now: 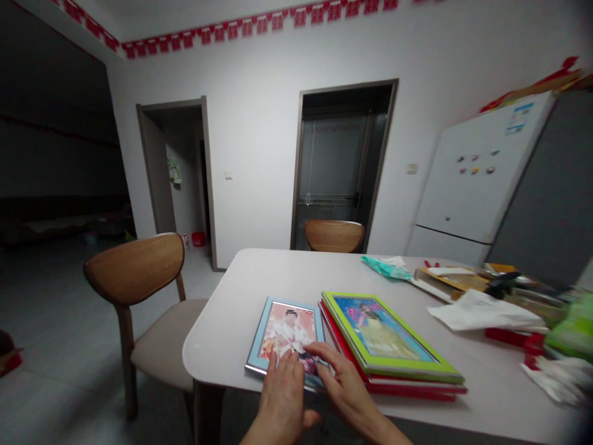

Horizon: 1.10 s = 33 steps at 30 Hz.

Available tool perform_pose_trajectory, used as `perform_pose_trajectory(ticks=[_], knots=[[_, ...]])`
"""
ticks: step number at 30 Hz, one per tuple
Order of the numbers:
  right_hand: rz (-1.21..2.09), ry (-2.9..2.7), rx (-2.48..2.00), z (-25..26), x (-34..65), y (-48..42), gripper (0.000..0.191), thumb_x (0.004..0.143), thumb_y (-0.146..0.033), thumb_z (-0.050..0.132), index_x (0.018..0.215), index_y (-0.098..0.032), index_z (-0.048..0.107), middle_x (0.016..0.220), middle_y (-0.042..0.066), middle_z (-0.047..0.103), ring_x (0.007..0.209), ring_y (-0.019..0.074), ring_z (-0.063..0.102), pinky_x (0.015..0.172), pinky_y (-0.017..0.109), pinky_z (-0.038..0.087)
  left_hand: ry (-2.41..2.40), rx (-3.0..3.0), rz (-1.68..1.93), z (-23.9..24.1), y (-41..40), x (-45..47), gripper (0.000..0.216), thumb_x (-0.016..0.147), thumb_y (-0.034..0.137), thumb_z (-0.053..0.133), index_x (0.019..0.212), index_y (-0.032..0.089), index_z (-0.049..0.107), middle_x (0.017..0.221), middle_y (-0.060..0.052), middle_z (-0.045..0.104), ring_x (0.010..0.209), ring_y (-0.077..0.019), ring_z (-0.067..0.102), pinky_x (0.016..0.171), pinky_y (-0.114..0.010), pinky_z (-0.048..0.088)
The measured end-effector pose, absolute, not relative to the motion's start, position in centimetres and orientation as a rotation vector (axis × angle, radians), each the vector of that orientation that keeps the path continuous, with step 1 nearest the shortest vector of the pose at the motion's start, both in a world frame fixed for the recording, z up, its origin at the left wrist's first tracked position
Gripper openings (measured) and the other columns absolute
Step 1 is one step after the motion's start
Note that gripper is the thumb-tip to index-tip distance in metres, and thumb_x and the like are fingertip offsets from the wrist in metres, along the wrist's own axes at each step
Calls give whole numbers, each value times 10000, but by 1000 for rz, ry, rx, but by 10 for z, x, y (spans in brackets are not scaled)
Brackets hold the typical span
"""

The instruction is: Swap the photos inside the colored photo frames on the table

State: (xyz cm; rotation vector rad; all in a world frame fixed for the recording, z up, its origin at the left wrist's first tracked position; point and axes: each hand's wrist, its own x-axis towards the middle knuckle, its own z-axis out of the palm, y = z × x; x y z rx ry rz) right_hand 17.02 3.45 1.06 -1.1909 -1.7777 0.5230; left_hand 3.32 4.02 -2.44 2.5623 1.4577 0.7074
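Note:
A light-blue picture frame [291, 324] lies face up near the table's front edge, a photo of a person in white in it. My left hand [283, 384] rests on its lower part with the fingers stretched out flat. Over the lower right corner is my right hand [340, 374], its fingers apart and slightly bent, touching the frame. The two hands cover much of the frame's bottom edge. Just to the right lies a green picture frame [386, 330], with a photo of a person in a yellow dress, stacked on red frames [412, 389].
Crumpled white paper [486, 311], a turquoise wrapper [386, 267], a cardboard piece [456, 279], a green bag [574, 327] and white gloves or cloth [558, 377] clutter the table's right side. Wooden chairs stand at the left [139, 269] and far side [334, 235].

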Motion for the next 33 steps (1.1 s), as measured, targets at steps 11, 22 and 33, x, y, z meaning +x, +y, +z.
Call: perform_pose_trajectory(ticks=[11, 22, 33], knots=[[511, -1488, -1220, 20, 181, 55, 393, 756, -334, 417, 1116, -193, 491, 1141, 94, 516, 1004, 189, 497, 852, 356, 406, 1271, 1798, 1454, 62, 29, 15, 295, 747, 291, 472, 1023, 200, 426, 919, -50, 597, 848, -181, 574, 742, -325, 454], [402, -2082, -1328, 4, 150, 60, 409, 731, -315, 458, 1103, -161, 528, 1161, 116, 503, 1080, 211, 430, 915, 336, 310, 1549, 1576, 1396, -2, 30, -36, 565, 688, 360, 517, 1189, 152, 357, 1203, -112, 470, 1120, -234, 419, 937, -372, 325], [299, -2312, -1344, 11, 156, 63, 297, 697, -333, 526, 970, -242, 603, 1107, 80, 501, 1006, 207, 459, 837, 308, 333, 1735, 2177, 909, -32, 29, -34, 506, 690, 279, 494, 1164, 121, 421, 1297, -143, 356, 1212, -238, 277, 996, -451, 221]])
